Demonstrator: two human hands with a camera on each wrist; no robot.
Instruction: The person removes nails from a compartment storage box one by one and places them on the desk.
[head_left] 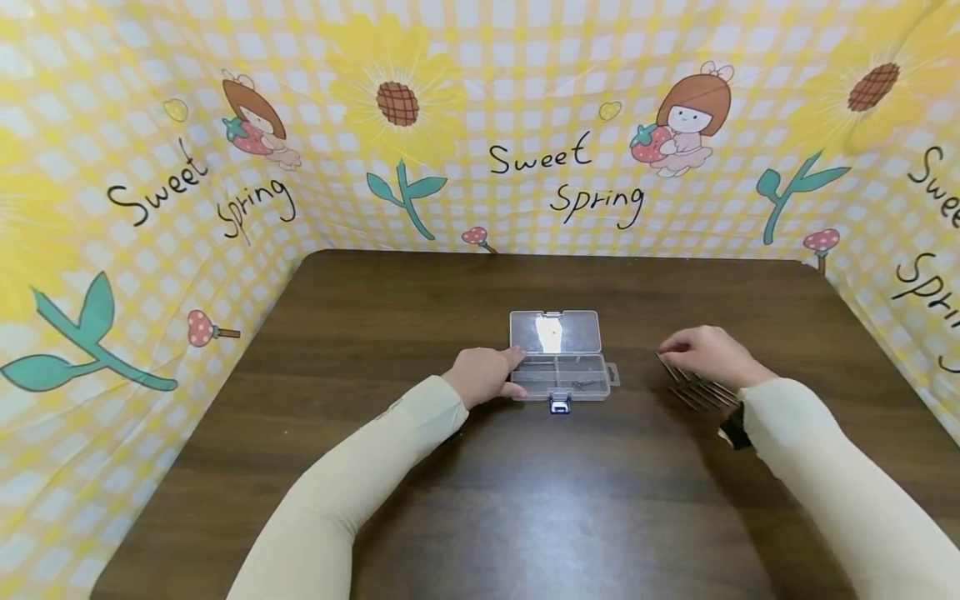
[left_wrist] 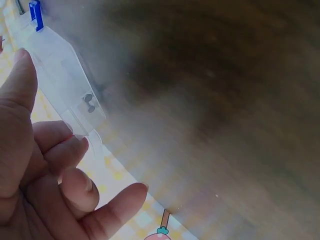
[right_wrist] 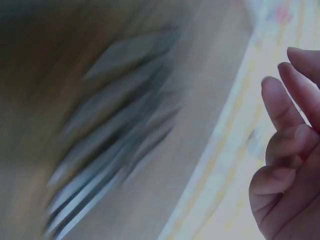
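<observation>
A clear plastic compartment box [head_left: 576, 397] lies on the table, its lid [head_left: 573, 329] tipped back and its blue latch [head_left: 560, 405] facing forward. Small dark metal bits [head_left: 583, 384] lie in its front right compartment. My left hand [head_left: 482, 375] grips the box's left end, thumb at the front corner and forefinger near the hinge side. To the right, my right hand [head_left: 712, 354] hovers over several thin metal rods [head_left: 701, 397], its fingertips right at one rod's far end. In the right wrist view the fingers extend with nothing showing between them; the rods [right_wrist: 110, 120] are blurred.
The brown wooden table [head_left: 480, 483] carries the box near its middle and the rods to the right. A yellow checked cloth [head_left: 480, 108] with flowers and lettering stands round the back and sides. A dark band [head_left: 737, 429] sits at the right wrist.
</observation>
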